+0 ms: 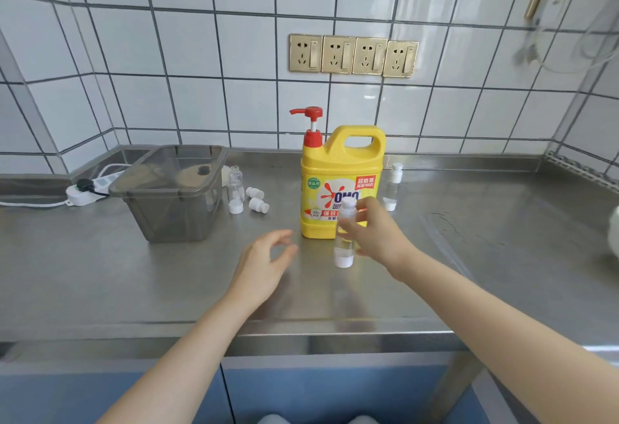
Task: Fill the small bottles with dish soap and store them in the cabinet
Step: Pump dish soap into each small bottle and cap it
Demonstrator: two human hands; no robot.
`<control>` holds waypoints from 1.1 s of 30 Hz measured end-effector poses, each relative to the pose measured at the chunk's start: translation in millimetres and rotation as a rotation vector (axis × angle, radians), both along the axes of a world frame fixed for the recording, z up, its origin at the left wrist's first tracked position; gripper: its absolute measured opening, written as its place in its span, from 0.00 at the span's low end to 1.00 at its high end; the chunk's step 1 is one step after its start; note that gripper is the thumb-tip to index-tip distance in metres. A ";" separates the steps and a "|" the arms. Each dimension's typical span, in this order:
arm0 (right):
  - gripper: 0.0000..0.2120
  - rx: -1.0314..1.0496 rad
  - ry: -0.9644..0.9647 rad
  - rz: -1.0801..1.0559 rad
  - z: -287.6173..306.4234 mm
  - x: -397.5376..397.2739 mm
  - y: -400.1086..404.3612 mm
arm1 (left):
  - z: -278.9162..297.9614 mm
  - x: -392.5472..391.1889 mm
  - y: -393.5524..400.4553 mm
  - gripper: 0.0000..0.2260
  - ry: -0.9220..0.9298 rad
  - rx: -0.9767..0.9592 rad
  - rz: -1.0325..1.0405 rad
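A grey plastic bin sits at nine o'clock on the steel counter. Just right of it stand an uncapped small bottle and two loose caps. The left hand hovers at centre, fingers loosely spread, holding nothing. At one o'clock from it, the right hand grips a capped small bottle before the yellow dish soap jug. Another capped bottle stands at three o'clock of the jug.

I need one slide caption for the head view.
Right hand grips a capped small bottle before the yellow soap jug; left hand open.
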State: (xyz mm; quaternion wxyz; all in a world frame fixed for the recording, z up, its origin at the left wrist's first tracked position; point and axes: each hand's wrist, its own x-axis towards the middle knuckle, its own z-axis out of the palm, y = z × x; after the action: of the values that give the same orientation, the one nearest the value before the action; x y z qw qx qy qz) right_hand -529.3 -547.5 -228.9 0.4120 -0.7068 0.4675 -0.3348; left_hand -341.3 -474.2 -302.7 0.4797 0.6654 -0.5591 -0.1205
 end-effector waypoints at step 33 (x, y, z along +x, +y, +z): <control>0.20 -0.019 0.007 -0.517 -25.7 -40.9 -157.0 | 19.8 82.1 -129.4 0.16 0.099 0.188 0.691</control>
State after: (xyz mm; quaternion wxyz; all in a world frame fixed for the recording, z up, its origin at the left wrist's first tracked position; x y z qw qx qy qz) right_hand -570.2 -704.4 -254.6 0.3046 -0.5689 0.6308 -0.4309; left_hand -259.2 -603.6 -282.9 0.4552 0.8498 -0.2637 -0.0342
